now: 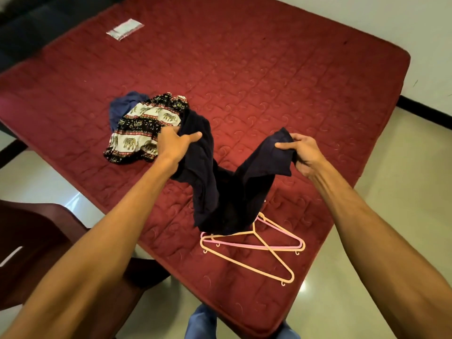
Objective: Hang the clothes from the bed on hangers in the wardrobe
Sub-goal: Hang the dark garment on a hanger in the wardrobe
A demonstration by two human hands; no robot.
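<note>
A dark navy garment (220, 192) hangs between my two hands above the red quilted mattress (269, 81). My left hand (176, 145) grips one end of it, and my right hand (302, 152) grips the other end, thumb on top. Its lower part sags onto plastic hangers (266, 245), pink and peach, lying crossed near the mattress corner. Left of my left hand lies an elephant-print garment (144, 126) with a blue cloth (122, 104) partly under it. No wardrobe is in view.
A white packet (124, 28) lies far back on the mattress. A dark red chair (41, 245) stands at the lower left beside the bed. Shiny tiled floor (391, 192) surrounds the bed corner. My jeans-clad legs (203, 324) are at the bottom.
</note>
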